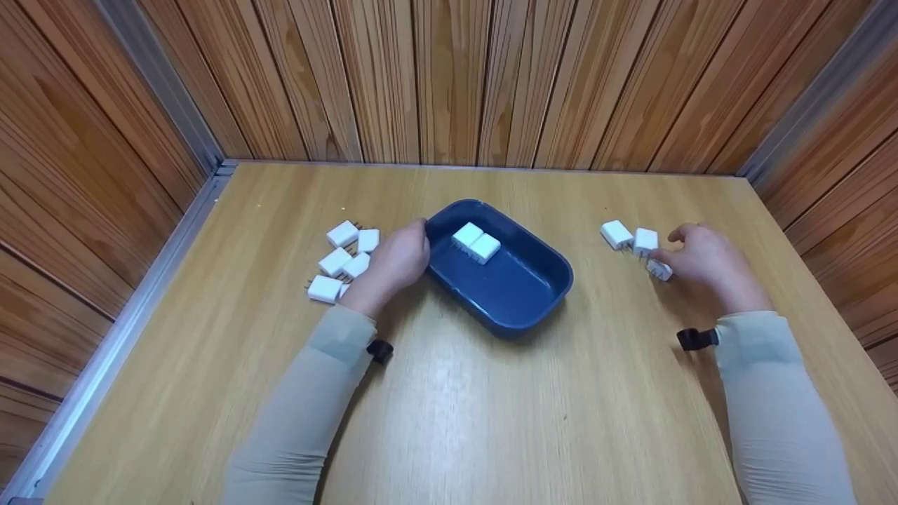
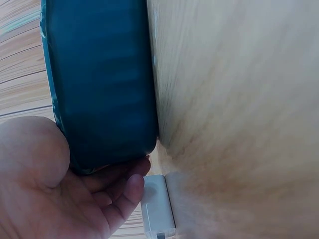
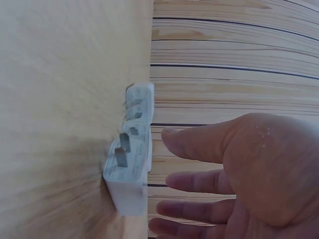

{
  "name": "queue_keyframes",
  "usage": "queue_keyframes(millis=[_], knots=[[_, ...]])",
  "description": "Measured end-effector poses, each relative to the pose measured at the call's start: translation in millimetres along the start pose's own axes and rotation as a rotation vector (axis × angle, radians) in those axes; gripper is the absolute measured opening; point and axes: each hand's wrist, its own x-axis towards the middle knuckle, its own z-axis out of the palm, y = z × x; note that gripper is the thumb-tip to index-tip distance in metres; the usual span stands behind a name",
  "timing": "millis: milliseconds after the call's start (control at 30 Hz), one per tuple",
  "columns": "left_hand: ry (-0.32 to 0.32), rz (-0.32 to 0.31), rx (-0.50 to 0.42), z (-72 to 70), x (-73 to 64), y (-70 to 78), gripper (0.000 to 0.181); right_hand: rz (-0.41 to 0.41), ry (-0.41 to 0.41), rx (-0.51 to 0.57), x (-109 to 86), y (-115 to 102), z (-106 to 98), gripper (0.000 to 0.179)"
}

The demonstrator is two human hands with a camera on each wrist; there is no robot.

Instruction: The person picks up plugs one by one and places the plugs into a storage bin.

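Observation:
My left hand grips the left end of a dark blue plastic tray, thumb at the rim in the left wrist view. Inside the tray lie two white plug adapters, side by side. Over at the right, my right hand hovers beside three more white plug adapters, its fingers spread and only loosely bent. The right wrist view shows flat metal prongs on the nearest adapter, with a gap between it and the fingers. A white adapter lies close by the left fingertips.
Several white plug adapters lie in a loose group left of the tray, partly hidden by the left hand. The wooden table ends at a wood-panelled wall behind, with panels on both sides. A metal strip edges the left side.

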Motion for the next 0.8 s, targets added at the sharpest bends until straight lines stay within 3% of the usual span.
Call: queue_keyframes(millis=[100,267,400,500,733,800], knots=[[0.005,0.01,0.002,12.0,14.2,-13.0,0.051,0.01,-0.018,0.006,1.1,2,0,0.077],[0.064,0.079,0.054,36.5,38.3,-40.8,0.052,0.012,-0.037,0.007,2.2,0,-1,0.074],[0.076,0.096,0.064,39.4,40.5,-45.1,0.052,0.014,-0.044,0.013,1.5,0,0,0.072],[0.063,0.086,0.05,35.3,36.1,-40.6,0.052,0.013,-0.049,0.016,0.5,0,0,0.072],[0.014,0.035,0.002,1.0,0.1,-2.7,0.05,0.019,-0.061,0.023,-1.0,0,1,0.071],[0.014,0.03,0.003,-2.5,-4.4,1.5,0.05,0.02,-0.066,0.025,-1.1,0,1,0.069]])
